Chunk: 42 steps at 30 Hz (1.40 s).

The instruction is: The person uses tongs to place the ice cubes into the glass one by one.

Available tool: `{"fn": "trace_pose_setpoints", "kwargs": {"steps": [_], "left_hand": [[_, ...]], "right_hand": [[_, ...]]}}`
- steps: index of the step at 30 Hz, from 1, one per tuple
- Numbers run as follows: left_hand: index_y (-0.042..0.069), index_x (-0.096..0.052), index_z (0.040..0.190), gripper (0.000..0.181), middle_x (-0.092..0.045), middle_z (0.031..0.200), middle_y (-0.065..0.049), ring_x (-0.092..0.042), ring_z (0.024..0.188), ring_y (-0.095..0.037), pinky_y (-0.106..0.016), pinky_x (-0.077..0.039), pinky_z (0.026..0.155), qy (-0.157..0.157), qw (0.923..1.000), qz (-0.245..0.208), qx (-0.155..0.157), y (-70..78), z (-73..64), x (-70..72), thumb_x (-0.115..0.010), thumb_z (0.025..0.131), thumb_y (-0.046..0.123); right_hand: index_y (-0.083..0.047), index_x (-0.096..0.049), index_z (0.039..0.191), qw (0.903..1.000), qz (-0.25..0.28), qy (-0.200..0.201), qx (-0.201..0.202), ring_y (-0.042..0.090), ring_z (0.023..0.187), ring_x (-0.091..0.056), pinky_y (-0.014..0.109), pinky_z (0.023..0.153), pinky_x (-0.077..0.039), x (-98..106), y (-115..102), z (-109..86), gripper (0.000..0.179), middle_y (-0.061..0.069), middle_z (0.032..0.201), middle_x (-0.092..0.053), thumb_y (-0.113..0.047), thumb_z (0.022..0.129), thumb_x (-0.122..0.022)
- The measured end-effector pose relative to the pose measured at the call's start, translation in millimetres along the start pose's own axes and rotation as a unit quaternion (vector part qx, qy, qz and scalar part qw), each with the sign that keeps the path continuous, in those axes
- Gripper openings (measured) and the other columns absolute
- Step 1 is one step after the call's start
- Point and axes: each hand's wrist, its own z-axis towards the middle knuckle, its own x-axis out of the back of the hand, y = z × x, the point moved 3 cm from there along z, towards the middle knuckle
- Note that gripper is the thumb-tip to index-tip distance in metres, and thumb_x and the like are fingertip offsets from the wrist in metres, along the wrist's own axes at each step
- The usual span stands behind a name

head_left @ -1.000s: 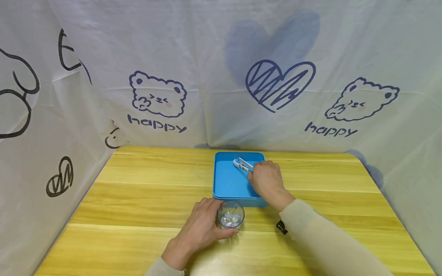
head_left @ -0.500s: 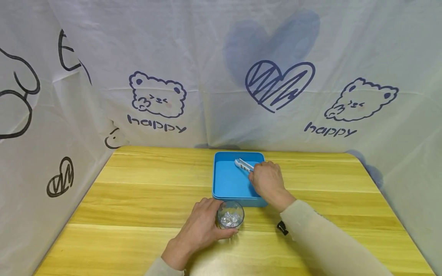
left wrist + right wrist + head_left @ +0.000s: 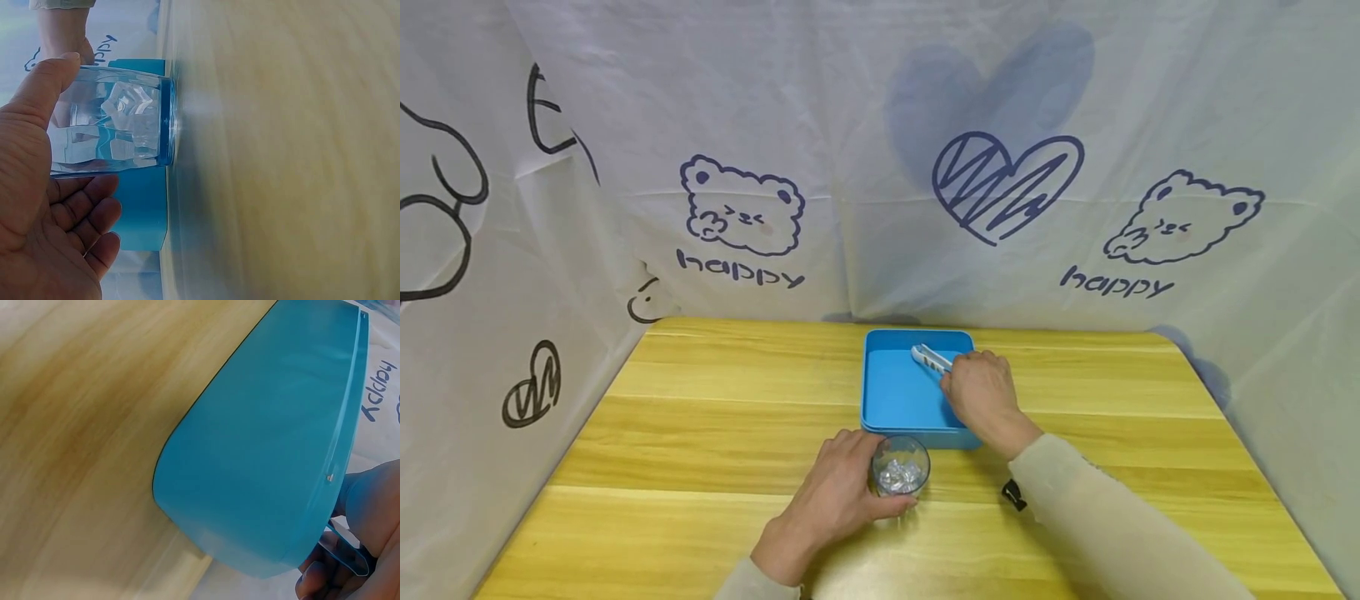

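Note:
My left hand (image 3: 835,496) holds a clear glass (image 3: 125,122) upright on the table, thumb on one side and fingers on the other. Several clear, ice-like pieces (image 3: 901,477) lie in the bottom of the glass. My right hand (image 3: 983,392) grips white tongs (image 3: 934,362) at the right side of a blue square box (image 3: 895,400). The tongs' tips reach over the far part of the box's inside, angled up and left. I cannot tell whether the tips pinch anything. In the right wrist view, the box wall (image 3: 256,437) hides the tips.
A small black buckle (image 3: 1013,494) shows below the right sleeve (image 3: 1052,467). The glass stands just in front of the box. White printed cloth (image 3: 880,167) hangs behind the wooden table (image 3: 730,375) and at both sides.
The tongs' arms have drawn closer together, and their tips have shifted slightly right. My left hand and the glass have stayed in place.

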Motion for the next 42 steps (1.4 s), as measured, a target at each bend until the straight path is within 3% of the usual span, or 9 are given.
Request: {"fn": "trace_pose_setpoints", "kwargs": {"steps": [34, 42], "left_hand": [[0.015, -0.06, 0.142, 0.084, -0.068, 0.13, 0.0, -0.059, 0.114, -0.019, -0.044, -0.047, 0.1, -0.003, 1.0, -0.002, 0.0, 1.1, 0.8, -1.0, -0.09, 0.077, 0.057], [0.016, -0.058, 0.145, 0.086, -0.067, 0.132, 0.001, -0.059, 0.116, -0.019, -0.044, -0.046, 0.101, -0.012, 0.9999, -0.006, 0.008, 1.4, 0.7, -0.3, -0.089, 0.077, 0.059]], "right_hand": [[-0.011, -0.054, 0.06, 0.9998, -0.008, -0.008, -0.014, 0.026, 0.069, -0.056, 0.041, 0.067, -0.047, 2, 5, -0.9, 0.043, 0.005, 0.066, -0.056, -0.023, 0.099, -0.064], [-0.01, -0.053, 0.059, 0.9999, 0.006, 0.013, 0.002, 0.026, 0.064, -0.053, 0.042, 0.064, -0.049, 10, 10, -8.5, 0.042, 0.006, 0.065, -0.054, -0.019, 0.098, -0.064]]}}
